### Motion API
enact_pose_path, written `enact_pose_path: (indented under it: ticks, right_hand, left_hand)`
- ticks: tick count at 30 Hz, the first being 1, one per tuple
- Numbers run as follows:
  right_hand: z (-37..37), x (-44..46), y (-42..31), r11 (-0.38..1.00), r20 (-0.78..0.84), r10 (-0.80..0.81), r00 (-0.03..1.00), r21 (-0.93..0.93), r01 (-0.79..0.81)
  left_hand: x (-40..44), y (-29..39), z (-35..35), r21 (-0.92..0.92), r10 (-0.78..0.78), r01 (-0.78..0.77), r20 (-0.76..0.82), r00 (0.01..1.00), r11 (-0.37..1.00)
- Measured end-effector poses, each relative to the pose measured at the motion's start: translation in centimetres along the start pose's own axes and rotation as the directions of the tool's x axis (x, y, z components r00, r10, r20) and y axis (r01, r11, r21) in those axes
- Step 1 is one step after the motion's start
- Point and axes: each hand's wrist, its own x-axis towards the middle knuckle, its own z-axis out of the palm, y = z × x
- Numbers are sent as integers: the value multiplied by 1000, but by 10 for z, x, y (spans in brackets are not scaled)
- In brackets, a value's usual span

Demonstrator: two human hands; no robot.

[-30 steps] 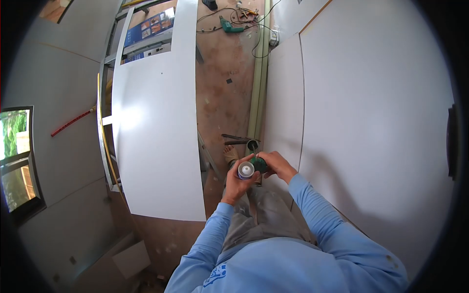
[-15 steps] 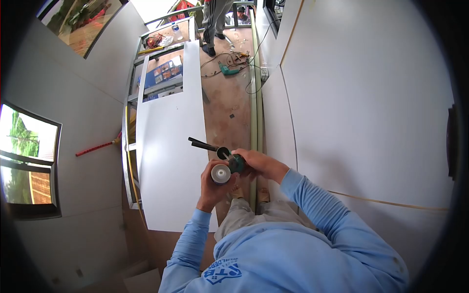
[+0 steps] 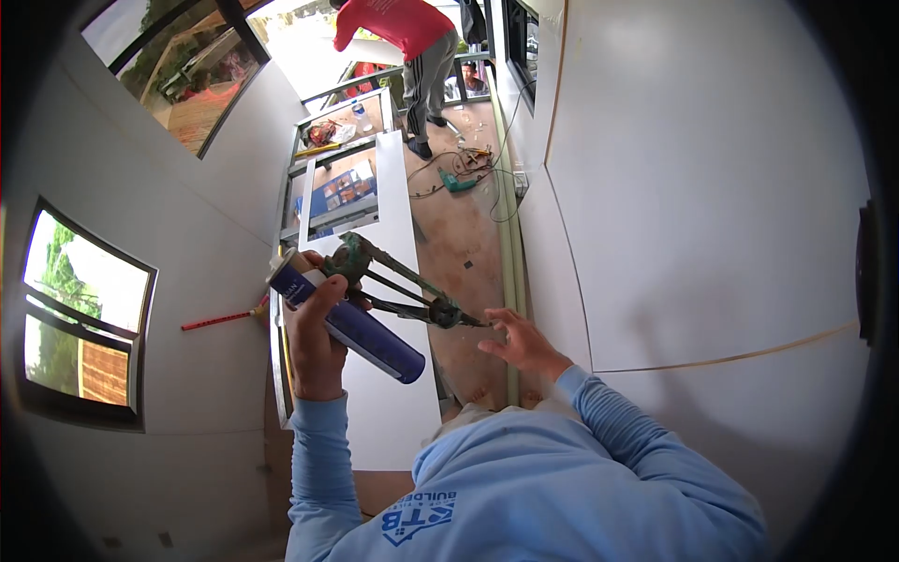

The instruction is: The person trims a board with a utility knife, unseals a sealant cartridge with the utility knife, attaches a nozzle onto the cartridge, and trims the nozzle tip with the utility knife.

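Observation:
In my left hand (image 3: 318, 342) is a dark blue sealant cartridge (image 3: 375, 335), tilted, with its pale end up to the left. The same hand also steadies a dirty, green-stained caulking gun (image 3: 444, 313), which lies just beyond the cartridge and apart from it along most of its length. Its frame slants down to the right; part of its far end is hidden behind my fingers. My right hand (image 3: 526, 347) has its fingers apart beside the gun's lower right tip. Whether a fingertip touches that tip I cannot tell.
A white panel (image 3: 398, 412) with a rectangular cutout lies over a metal frame at left. On the floor beyond are a green power drill (image 3: 457, 182) and cables. Long pale green strips (image 3: 507, 187) run along the right wall. A person in red (image 3: 403, 28) stands at the far end.
The cartridge and caulking gun have swung from end-on to side-on and moved up left with my left hand. My right hand has come off the gun and opened. My view has tilted up.

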Motion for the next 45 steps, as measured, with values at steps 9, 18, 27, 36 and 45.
enact_pose_path:
  ticks: [9,18,27,36,45]
  right_hand:
    - [-42,22,-82,806,-31,62,998,592,-32]
    - [-68,19,-126,920,136,3,991,388,-56]
    - [-52,14,-154,973,177,-187,966,167,157]
    - [-35,7,-180,950,35,-309,950,-27,310]
    - [-36,18,-167,340,552,306,776,698,-631]
  left_hand:
    - [4,35,18,-33,218,-224,-126,968,974]
    - [-8,-27,-13,39,9,-5,-106,994,999]
    - [-35,-96,-30,-313,-242,260,95,966,914]
    - [-32,-101,-35,-482,-142,145,42,989,864]
    - [-21,-98,-45,-385,-52,46,-5,999,922]
